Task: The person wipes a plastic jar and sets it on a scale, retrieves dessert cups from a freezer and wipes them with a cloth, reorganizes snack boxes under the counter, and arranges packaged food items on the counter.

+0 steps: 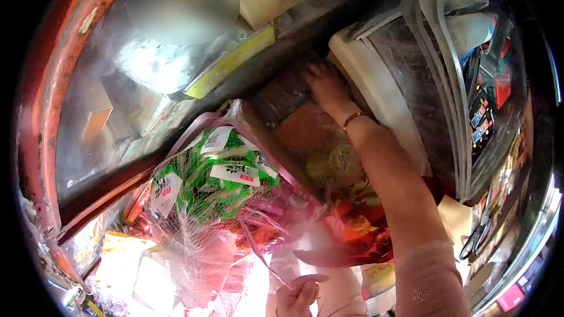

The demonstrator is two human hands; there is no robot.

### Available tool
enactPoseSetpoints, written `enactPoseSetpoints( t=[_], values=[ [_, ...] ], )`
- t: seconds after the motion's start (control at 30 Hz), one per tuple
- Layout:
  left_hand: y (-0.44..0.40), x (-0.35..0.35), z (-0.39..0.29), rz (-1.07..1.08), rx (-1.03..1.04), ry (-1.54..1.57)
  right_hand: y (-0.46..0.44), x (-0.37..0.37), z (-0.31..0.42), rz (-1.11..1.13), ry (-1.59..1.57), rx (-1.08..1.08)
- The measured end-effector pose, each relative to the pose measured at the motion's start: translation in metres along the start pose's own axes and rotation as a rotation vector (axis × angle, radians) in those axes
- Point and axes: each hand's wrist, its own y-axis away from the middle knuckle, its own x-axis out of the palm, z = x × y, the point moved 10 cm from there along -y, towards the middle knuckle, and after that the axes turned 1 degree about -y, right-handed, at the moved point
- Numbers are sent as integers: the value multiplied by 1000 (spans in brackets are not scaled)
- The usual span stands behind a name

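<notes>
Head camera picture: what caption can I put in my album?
Right hand stretched past green packets in a net, left hand holding a pink strap.

Glare bleaches the lower left, blur veils the upper. Shadow dims the right hand (pixel 326 87). Fisheye bends the edges.

The place is looking like a small shop or stall: many matching green packets (pixel 236 157) are filling a net bag (pixel 187 223), and similar printed packs (pixel 483 116) are sitting beside clear curved panels (pixel 453 64)
</notes>
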Motion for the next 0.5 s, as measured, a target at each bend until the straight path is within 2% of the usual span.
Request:
enactPoseSetpoints(
  t=[0.17, 0.23, 0.27, 0.33, 0.37, 0.5],
  values=[
    [4, -4, 1, 31, 2, -60, 8, 11, 35, 57, 16, -35],
    [4, -1, 1, 48, -5, -107, 28, 27, 73, 390, -55, -221],
    [5, -1, 3, 67, -6, -58, 29, 16, 71, 398, -53, -217],
    [12, 0, 3, 84, -9, 3, 22, -17, 65, 343, -613, -164],
    [15, 1, 2, 102, -23, 23, 29, -26, 62, 346, -603, -166],
    [26, -1, -1, 149, -36, -3, 129, -36, 78, 769, 101, -503]
  ],
)
